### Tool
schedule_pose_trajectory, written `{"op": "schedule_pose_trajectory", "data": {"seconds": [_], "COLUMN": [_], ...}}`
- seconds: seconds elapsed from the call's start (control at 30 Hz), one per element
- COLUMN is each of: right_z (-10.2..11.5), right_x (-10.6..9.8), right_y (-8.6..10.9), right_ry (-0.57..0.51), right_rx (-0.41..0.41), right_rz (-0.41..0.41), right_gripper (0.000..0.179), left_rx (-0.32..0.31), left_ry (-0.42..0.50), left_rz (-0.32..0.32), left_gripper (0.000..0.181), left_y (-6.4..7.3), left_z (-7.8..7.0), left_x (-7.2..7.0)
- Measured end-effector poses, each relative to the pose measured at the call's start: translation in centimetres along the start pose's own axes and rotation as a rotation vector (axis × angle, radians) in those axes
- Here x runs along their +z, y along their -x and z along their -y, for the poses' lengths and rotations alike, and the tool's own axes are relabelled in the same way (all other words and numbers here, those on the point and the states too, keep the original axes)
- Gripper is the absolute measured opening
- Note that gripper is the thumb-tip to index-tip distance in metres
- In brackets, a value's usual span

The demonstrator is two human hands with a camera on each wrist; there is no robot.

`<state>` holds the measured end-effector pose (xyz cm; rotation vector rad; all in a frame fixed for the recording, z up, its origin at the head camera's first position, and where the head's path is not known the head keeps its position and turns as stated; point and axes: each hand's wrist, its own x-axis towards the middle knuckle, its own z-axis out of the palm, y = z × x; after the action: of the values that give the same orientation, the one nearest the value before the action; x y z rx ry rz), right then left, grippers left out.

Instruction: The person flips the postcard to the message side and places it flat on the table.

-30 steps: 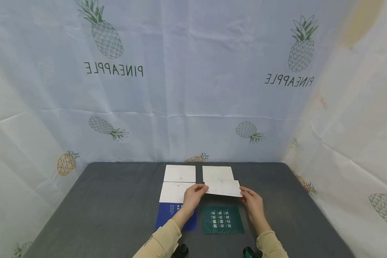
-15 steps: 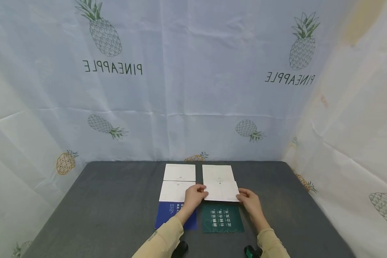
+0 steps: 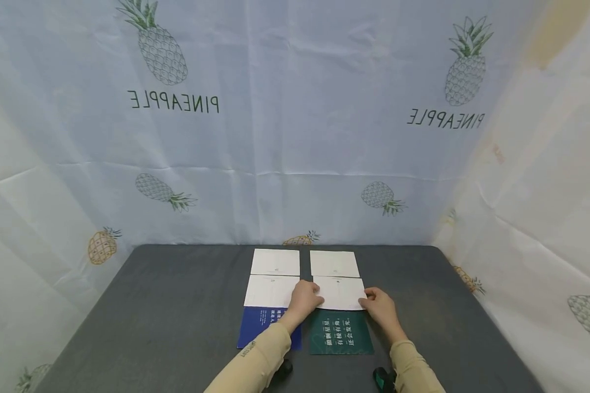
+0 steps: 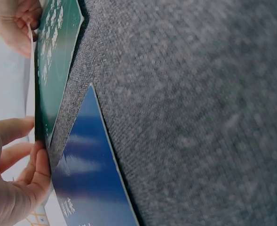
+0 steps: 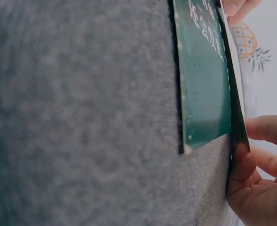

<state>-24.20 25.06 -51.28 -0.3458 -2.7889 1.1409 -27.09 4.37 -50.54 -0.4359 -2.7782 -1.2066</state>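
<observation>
Both hands hold a white card (image 3: 341, 295) at its near corners, just beyond a dark green card (image 3: 341, 334) with white lettering. My left hand (image 3: 302, 303) pinches the left corner between thumb and fingers, as the left wrist view shows on the hand (image 4: 18, 174) up close. At the right corner, my right hand (image 3: 381, 310) pinches it too; in the right wrist view the thumb and fingers (image 5: 270, 134) close on the edge, which is tilted slightly up. A blue card (image 3: 261, 325) lies to the left, partly covered by the left forearm.
Two white cards stand in a column on the left, a far one (image 3: 275, 262) and a nearer one (image 3: 270, 291). Another white card (image 3: 334, 264) lies beyond the held one. Dark objects (image 3: 382, 377) show by the wrists. A printed curtain hangs behind the grey table (image 3: 177, 327).
The held white card has come nearer and lower, from overlapping the far right white card to lying just below it. Both hands moved with it, keeping their grip.
</observation>
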Motion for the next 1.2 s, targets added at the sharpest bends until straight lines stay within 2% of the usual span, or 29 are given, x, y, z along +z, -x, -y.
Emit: {"op": "schedule_pose_trajectory", "data": {"seconds": [0.17,0.37,0.53,0.7,0.83,1.0,1.2], "right_z": [0.3,0.6,0.7,0.7,1.2,3.1,5.5], "right_x": [0.1,0.2,0.2,0.1,0.0,0.0,1.5], "right_y": [-0.1,-0.1,0.1,0.5,0.8,1.6,4.0], "right_ry": [0.098,0.15,0.149,0.099,0.059,-0.004,-0.1], "right_rx": [-0.045,-0.014,0.025,0.041,0.017,-0.03,-0.104], "right_rz": [-0.02,-0.014,0.003,-0.001,-0.034,-0.066,0.006], "right_gripper": [0.035,0.036,0.04,0.042,0.04,0.036,0.034], "left_rx": [0.002,0.006,0.014,0.028,0.036,0.066,0.052], "left_ry": [-0.046,-0.076,-0.098,-0.07,-0.051,-0.09,-0.141], "left_rz": [0.011,0.032,0.033,-0.016,-0.053,-0.105,-0.138], "left_gripper": [0.022,0.01,0.02,0.021,0.019,0.016,0.017], "left_y": [0.2,0.3,0.4,0.7,1.0,1.6,3.2], "left_z": [-0.3,-0.4,-0.4,-0.4,-0.3,-0.7,-0.5], "left_x": [0.1,0.0,-0.1,-0.2,-1.0,-2.9,-5.3]}}
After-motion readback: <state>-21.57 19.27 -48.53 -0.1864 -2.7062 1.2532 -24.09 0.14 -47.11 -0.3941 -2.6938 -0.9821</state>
